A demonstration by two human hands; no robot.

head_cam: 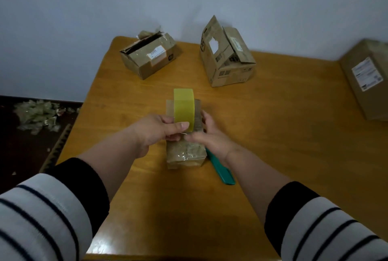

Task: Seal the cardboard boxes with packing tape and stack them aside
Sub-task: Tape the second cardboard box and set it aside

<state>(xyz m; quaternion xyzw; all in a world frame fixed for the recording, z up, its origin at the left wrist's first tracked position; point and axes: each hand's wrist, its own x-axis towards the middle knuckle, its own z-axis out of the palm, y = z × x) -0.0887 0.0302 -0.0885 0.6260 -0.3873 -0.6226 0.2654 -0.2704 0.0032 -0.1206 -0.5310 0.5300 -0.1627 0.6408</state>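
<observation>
No brand or writing could be read: the white labels on the far-left box (150, 55), the open-flapped middle box (227, 54) and the large box (367, 77) at the right edge were too small and blurred to make out.

Your left hand (161, 129) gripped the yellow tape roll (184, 109), thumb across its near face, holding it upright on edge over the small box (185, 151) in the middle of the wooden surface (283, 134). Your right hand (206, 132) sat just beside the roll on its right, fingers curled against the roll and the top of the small box; whether it pinched the tape's free end I could not tell. The small box lay directly under both hands, its near end wrapped in clear tape. A green-handled tool (220, 169) lay on the surface touching the box's right side, under your right wrist. Crumpled tape scraps (37, 113) lay on the floor to the left.
</observation>
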